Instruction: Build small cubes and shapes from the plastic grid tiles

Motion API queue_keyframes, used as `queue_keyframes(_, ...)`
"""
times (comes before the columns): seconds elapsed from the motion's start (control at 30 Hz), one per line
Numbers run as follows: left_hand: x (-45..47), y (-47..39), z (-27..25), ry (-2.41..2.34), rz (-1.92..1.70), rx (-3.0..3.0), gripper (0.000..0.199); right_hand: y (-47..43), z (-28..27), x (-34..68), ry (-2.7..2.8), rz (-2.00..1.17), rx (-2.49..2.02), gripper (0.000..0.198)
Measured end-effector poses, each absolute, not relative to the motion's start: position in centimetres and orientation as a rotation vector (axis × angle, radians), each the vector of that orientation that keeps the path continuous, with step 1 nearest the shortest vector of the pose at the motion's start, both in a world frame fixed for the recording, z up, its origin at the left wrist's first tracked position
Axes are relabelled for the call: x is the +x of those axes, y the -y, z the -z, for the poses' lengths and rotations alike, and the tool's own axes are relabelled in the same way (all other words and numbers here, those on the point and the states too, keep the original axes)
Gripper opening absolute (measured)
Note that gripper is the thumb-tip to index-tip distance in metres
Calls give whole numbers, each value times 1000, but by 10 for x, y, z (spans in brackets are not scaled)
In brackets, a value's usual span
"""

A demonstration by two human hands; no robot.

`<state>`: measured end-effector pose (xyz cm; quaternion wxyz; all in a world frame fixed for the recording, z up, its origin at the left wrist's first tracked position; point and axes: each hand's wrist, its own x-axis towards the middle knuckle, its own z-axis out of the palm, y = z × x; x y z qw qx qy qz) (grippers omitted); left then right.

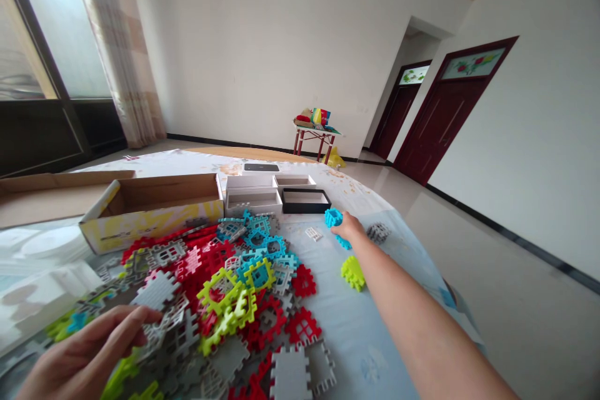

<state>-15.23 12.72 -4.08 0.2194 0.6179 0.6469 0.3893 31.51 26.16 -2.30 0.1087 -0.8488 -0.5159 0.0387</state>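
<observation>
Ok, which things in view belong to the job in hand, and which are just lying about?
Seem part of the job:
- right hand, holding blue pieces
- left hand, at the pile of interlocking pieces
- green piece near the right hand

Seem just lying about:
- open cardboard box
- black-rimmed box
- small table by the wall
- yellow bag on the floor

Bright blue block, lime piece, yellow-and-white patterned box
</observation>
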Motion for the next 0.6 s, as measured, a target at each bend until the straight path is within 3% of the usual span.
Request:
queue_keyframes(0.2,-161,-131,53,-1705,-1035,1672,38,-259,22,319,1514,-137,-2514,45)
queue_keyframes(0.43,-158,-131,50,-1715,-1030,1672,36,-263,18,312,1468,-129,-2500,71)
queue_keyframes(0.6,-157,-131,48,-1715,-1024,1654,35,-264,15,308,1502,-163,-2466,49)
